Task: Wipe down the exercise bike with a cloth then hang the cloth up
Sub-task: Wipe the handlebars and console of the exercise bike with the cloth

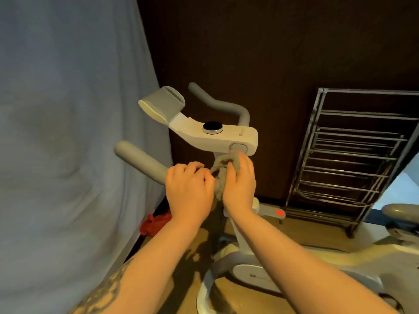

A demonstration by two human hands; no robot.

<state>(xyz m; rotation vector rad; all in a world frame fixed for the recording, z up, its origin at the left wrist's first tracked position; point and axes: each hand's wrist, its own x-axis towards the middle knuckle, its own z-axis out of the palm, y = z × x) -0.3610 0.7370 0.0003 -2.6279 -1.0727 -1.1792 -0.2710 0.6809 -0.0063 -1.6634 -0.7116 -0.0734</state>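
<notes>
A white exercise bike (229,137) with grey handlebars stands in front of me, its console topped by a round black knob (212,127). A crumpled grey cloth (223,165) is bunched against the stem just under the console. My right hand (240,184) grips the cloth from the right, fingers curled into it. From the left, my left hand (189,189) has curled fingertips that pinch the cloth's other side, beside the near grey handlebar (140,159). The bike's stem behind the hands is mostly hidden.
A metal wire rack (353,155) stands to the right against a dark wall. A pale blue sheet (68,132) hangs on the left. A red crumpled item (155,223) lies on the floor by the sheet. The bike's seat (401,211) shows at the right edge.
</notes>
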